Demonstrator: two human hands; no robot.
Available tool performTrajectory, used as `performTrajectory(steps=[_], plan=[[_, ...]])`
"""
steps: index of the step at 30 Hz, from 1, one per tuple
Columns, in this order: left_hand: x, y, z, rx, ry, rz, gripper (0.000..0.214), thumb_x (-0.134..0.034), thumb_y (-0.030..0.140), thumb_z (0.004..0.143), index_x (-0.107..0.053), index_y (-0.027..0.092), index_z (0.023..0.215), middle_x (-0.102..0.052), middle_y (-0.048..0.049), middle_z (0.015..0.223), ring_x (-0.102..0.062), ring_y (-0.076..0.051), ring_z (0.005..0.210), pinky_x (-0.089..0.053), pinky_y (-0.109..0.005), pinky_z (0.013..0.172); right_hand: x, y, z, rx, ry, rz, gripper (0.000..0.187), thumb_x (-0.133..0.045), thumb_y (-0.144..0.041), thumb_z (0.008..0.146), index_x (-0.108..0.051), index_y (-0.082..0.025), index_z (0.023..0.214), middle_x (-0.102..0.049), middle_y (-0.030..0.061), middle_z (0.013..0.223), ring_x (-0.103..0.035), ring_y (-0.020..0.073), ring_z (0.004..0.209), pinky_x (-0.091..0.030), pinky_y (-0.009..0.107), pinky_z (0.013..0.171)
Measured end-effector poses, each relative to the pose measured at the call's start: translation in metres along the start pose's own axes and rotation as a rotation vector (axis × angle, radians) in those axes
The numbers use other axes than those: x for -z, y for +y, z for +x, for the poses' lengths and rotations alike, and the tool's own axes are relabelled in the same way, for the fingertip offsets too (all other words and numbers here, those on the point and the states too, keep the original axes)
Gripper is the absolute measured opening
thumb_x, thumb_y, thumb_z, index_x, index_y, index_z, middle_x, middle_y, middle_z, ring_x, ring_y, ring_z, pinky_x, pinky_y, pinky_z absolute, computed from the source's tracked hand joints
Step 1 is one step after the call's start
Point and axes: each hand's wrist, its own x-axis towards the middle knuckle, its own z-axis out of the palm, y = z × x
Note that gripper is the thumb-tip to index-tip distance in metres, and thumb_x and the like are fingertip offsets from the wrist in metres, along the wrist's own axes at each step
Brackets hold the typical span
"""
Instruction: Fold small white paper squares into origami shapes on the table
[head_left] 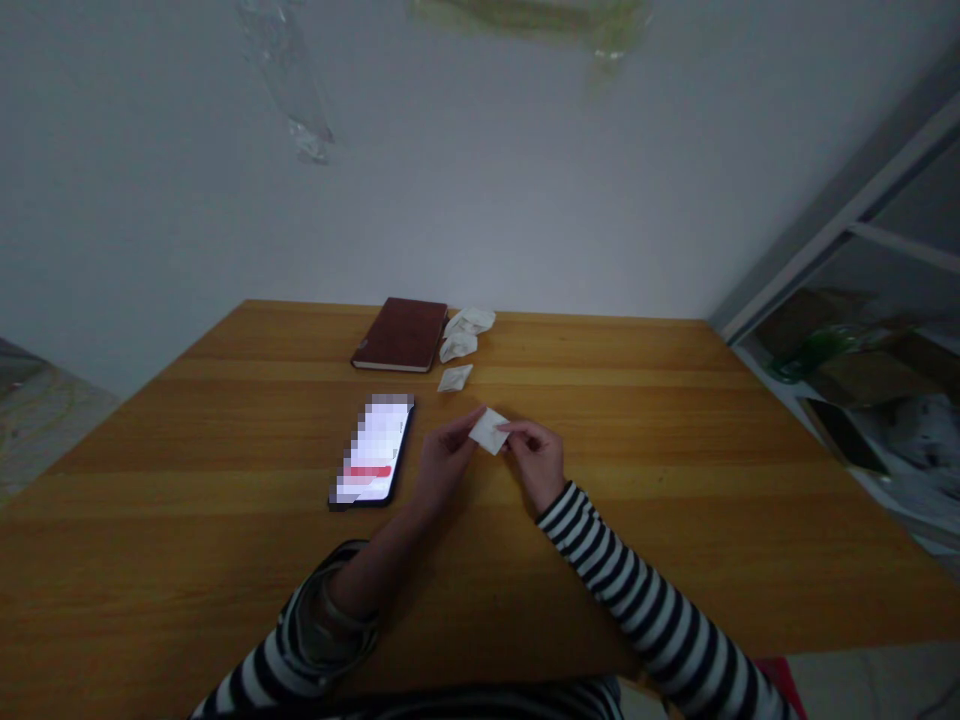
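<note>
A small white piece of paper (pixel 489 431) is held just above the wooden table (pixel 675 470) between both my hands. My left hand (pixel 444 462) pinches its left edge and my right hand (pixel 535 458) pinches its right edge, fingers closed on it. Both arms wear black-and-white striped sleeves. A phone (pixel 373 452) with a lit screen lies flat on the table just left of my left hand.
A dark red notebook (pixel 401 334) lies at the table's far edge. Beside it are crumpled white papers (pixel 466 332) and a small folded paper (pixel 455 378). A white wall stands behind. A metal shelf frame (pixel 847 230) with clutter is at the right.
</note>
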Motion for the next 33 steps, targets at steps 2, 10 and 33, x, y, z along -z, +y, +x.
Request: performTrajectory(steps=[2, 10, 33], plan=[[0.0, 0.001, -0.001, -0.01, -0.006, 0.037, 0.033, -0.07, 0.03, 0.078, -0.075, 0.018, 0.108, -0.071, -0.0098, 0.12, -0.065, -0.029, 0.116, -0.044, -0.048, 0.108, 0.0, -0.002, 0.0, -0.004, -0.032, 0.031, 0.01, -0.065, -0.023, 0.076, -0.075, -0.022, 0.076, -0.07, -0.0007, 0.069, -0.062, 0.014, 0.062, -0.049, 0.025, 0.06], [0.003, 0.004, -0.002, 0.036, -0.05, -0.101, 0.037, -0.064, 0.024, 0.072, -0.077, 0.019, 0.106, -0.07, -0.0088, 0.123, -0.059, -0.031, 0.124, -0.039, -0.047, 0.111, 0.001, -0.011, -0.001, -0.116, -0.148, 0.154, 0.017, -0.072, -0.036, 0.077, -0.073, -0.022, 0.086, -0.074, 0.0026, 0.085, -0.069, 0.0176, 0.078, -0.056, 0.031, 0.073], [0.008, 0.001, 0.003, 0.174, -0.004, 0.06, 0.034, -0.076, 0.048, 0.073, -0.078, 0.014, 0.071, -0.073, -0.006, 0.068, -0.063, -0.018, 0.06, -0.044, -0.027, 0.057, 0.006, -0.015, -0.007, 0.18, -0.183, -0.362, 0.004, -0.064, -0.024, 0.085, -0.068, -0.023, 0.083, -0.074, 0.0029, 0.082, -0.069, 0.0187, 0.075, -0.055, 0.032, 0.074]])
